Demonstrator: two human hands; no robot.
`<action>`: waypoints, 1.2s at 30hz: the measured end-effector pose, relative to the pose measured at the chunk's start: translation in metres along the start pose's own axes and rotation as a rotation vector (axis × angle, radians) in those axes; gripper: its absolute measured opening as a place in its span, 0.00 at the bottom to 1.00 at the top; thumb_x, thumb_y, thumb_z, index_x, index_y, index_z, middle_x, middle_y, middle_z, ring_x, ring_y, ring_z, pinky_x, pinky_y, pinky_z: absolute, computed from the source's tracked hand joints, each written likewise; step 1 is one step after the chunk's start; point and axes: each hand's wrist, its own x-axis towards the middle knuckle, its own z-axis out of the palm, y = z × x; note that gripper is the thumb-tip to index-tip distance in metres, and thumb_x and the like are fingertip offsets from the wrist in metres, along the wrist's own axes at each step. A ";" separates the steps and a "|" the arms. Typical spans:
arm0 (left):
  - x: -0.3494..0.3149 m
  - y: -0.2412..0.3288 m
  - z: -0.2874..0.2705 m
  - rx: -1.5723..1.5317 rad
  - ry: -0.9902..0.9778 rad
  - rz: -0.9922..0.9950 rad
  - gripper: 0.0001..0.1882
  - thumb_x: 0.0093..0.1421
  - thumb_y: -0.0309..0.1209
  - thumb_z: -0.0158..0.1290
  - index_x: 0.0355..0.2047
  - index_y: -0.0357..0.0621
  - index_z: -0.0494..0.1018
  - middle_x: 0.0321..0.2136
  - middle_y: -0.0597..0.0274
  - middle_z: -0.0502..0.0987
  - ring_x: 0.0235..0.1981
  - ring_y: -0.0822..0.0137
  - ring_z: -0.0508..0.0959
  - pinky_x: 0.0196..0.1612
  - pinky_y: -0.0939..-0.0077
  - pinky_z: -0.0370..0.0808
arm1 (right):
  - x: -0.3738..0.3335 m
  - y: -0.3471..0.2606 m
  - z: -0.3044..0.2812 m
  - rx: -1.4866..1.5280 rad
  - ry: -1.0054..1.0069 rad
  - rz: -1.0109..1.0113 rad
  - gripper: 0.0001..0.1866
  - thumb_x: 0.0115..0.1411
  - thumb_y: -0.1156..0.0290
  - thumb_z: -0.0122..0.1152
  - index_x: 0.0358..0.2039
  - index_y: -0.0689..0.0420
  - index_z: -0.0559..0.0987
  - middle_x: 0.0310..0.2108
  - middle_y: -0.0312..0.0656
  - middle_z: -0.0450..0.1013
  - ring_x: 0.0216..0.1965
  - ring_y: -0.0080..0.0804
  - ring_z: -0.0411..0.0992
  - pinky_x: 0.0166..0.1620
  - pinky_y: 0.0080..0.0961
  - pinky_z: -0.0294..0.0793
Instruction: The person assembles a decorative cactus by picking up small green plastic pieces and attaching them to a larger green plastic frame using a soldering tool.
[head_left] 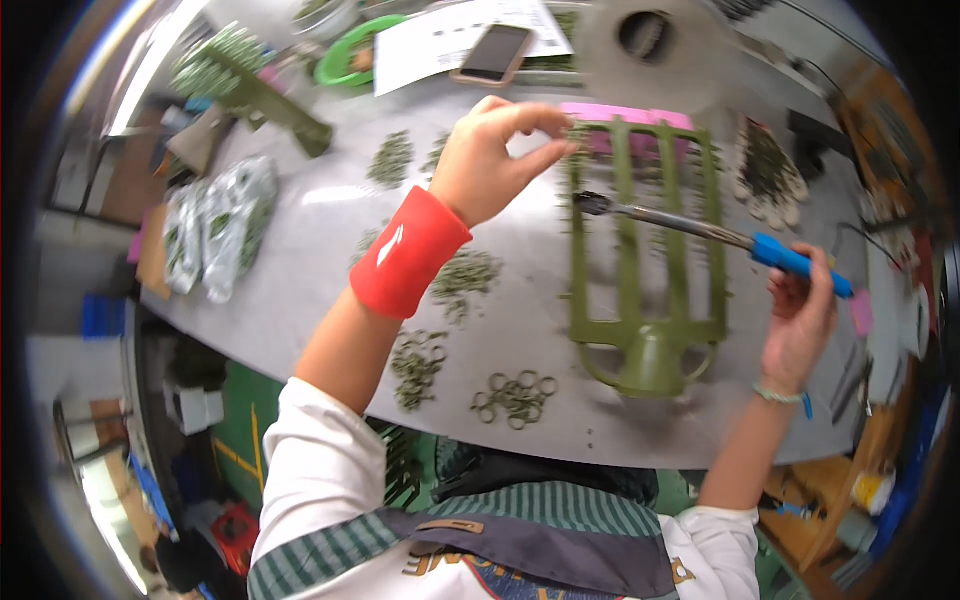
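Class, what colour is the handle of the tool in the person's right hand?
The handle is bright blue; it shows best in the head view.

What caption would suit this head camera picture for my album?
Left hand by a green frame, right hand holding a blue-handled tool, small green rings on a grey table.

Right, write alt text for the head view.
A right hand holds a blue-handled metal tool over an olive-green barred frame on a grey table. The left hand, wearing a red wristband, is at the frame's far left corner. Small green parts lie in piles.
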 end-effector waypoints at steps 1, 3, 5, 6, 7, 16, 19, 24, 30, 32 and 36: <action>-0.001 -0.001 -0.014 -0.165 -0.008 -0.141 0.07 0.56 0.30 0.59 0.34 0.41 0.77 0.30 0.70 0.79 0.31 0.76 0.75 0.33 0.80 0.71 | 0.000 -0.002 -0.003 0.011 0.021 0.012 0.15 0.61 0.62 0.55 0.36 0.63 0.77 0.24 0.39 0.75 0.24 0.21 0.74 0.31 0.16 0.75; -0.018 -0.031 -0.049 -0.345 0.040 -0.326 0.08 0.58 0.30 0.57 0.33 0.36 0.75 0.29 0.69 0.77 0.31 0.78 0.75 0.37 0.83 0.71 | -0.002 -0.001 -0.009 0.020 0.013 0.001 0.15 0.61 0.61 0.55 0.36 0.62 0.77 0.23 0.38 0.74 0.24 0.20 0.73 0.30 0.14 0.75; -0.046 -0.066 -0.093 -0.237 -0.153 -0.550 0.08 0.57 0.29 0.57 0.34 0.36 0.75 0.28 0.67 0.77 0.32 0.77 0.75 0.39 0.82 0.72 | -0.005 -0.004 -0.006 0.029 -0.017 0.019 0.15 0.62 0.60 0.55 0.36 0.62 0.76 0.24 0.37 0.74 0.25 0.19 0.73 0.30 0.13 0.74; -0.066 -0.081 -0.106 -0.092 -0.205 -0.578 0.09 0.56 0.29 0.57 0.34 0.36 0.75 0.28 0.66 0.77 0.31 0.76 0.75 0.39 0.81 0.72 | -0.006 -0.004 -0.006 0.033 -0.013 0.037 0.15 0.62 0.60 0.55 0.36 0.61 0.76 0.24 0.36 0.74 0.25 0.19 0.73 0.30 0.12 0.74; -0.086 -0.093 -0.118 0.055 -0.256 -0.606 0.09 0.55 0.29 0.57 0.34 0.36 0.75 0.27 0.66 0.77 0.31 0.75 0.75 0.40 0.80 0.72 | -0.008 -0.004 -0.004 0.038 -0.010 0.056 0.15 0.62 0.60 0.54 0.36 0.61 0.76 0.24 0.36 0.74 0.25 0.18 0.73 0.30 0.12 0.74; -0.149 -0.118 -0.123 0.198 -0.321 -0.781 0.15 0.47 0.29 0.63 0.36 0.39 0.74 0.25 0.65 0.72 0.29 0.73 0.72 0.35 0.78 0.72 | -0.014 -0.007 0.002 0.022 -0.030 0.055 0.15 0.62 0.60 0.55 0.36 0.61 0.75 0.26 0.35 0.73 0.25 0.17 0.73 0.30 0.10 0.74; -0.145 -0.112 -0.119 0.153 -0.305 -0.788 0.14 0.47 0.28 0.63 0.35 0.39 0.74 0.25 0.66 0.72 0.28 0.75 0.72 0.34 0.79 0.71 | -0.014 -0.008 -0.001 0.019 -0.026 0.046 0.15 0.62 0.60 0.55 0.36 0.61 0.76 0.26 0.36 0.73 0.24 0.18 0.73 0.30 0.11 0.74; -0.116 -0.069 -0.094 -0.121 -0.127 -0.726 0.10 0.52 0.24 0.60 0.35 0.37 0.75 0.29 0.65 0.78 0.28 0.77 0.76 0.34 0.83 0.73 | -0.016 -0.012 0.001 0.021 0.015 0.036 0.15 0.61 0.61 0.57 0.35 0.62 0.77 0.23 0.37 0.74 0.23 0.19 0.73 0.30 0.13 0.75; -0.061 0.000 -0.034 -0.359 -0.175 -0.502 0.09 0.56 0.21 0.56 0.39 0.36 0.75 0.34 0.65 0.78 0.35 0.75 0.78 0.42 0.82 0.75 | -0.016 -0.015 0.002 -0.020 -0.007 0.000 0.15 0.61 0.61 0.55 0.34 0.63 0.76 0.22 0.38 0.74 0.23 0.20 0.73 0.30 0.14 0.75; -0.050 0.009 -0.026 -0.389 -0.191 -0.469 0.09 0.56 0.21 0.56 0.39 0.36 0.75 0.35 0.65 0.78 0.36 0.75 0.78 0.42 0.82 0.75 | -0.015 -0.015 -0.001 -0.032 -0.024 0.002 0.15 0.61 0.61 0.55 0.34 0.63 0.76 0.23 0.38 0.74 0.24 0.20 0.74 0.31 0.14 0.75; -0.043 0.010 -0.022 -0.486 -0.237 -0.523 0.10 0.57 0.22 0.56 0.40 0.36 0.75 0.36 0.65 0.78 0.38 0.75 0.77 0.44 0.81 0.75 | -0.015 -0.016 -0.002 -0.032 -0.013 0.005 0.15 0.61 0.61 0.55 0.34 0.63 0.76 0.23 0.37 0.74 0.24 0.20 0.74 0.31 0.14 0.75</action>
